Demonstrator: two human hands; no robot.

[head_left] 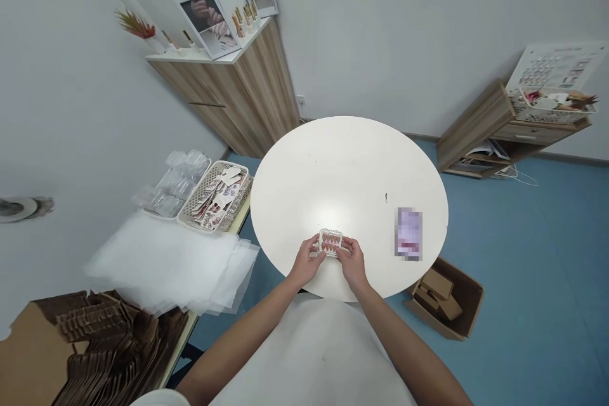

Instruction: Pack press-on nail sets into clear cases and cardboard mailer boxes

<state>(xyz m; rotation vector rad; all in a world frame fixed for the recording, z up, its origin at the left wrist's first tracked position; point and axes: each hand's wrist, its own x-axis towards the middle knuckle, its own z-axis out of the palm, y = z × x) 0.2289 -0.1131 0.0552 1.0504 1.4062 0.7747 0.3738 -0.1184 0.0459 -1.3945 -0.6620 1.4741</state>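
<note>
Between both hands, over the near part of the round white table [304, 165], is a small clear case of pinkish press-on nails [331, 242], set in two rows. My left hand [307, 261] grips the left edge of the case, thumb low and fingers along its side. On the opposite edge my right hand [351, 260] is closed in the same way. The case seems to be tilted toward me; whether it touches the tabletop I cannot tell.
A blurred purple rectangle [408, 233] lies on the table's right side. To the left are a basket of nail cards [216, 196], clear plastic boxes [178, 184], white translucent sheets [171, 260] and folded brown cardboard [99, 342]. An open carton [447, 298] stands on the floor at right.
</note>
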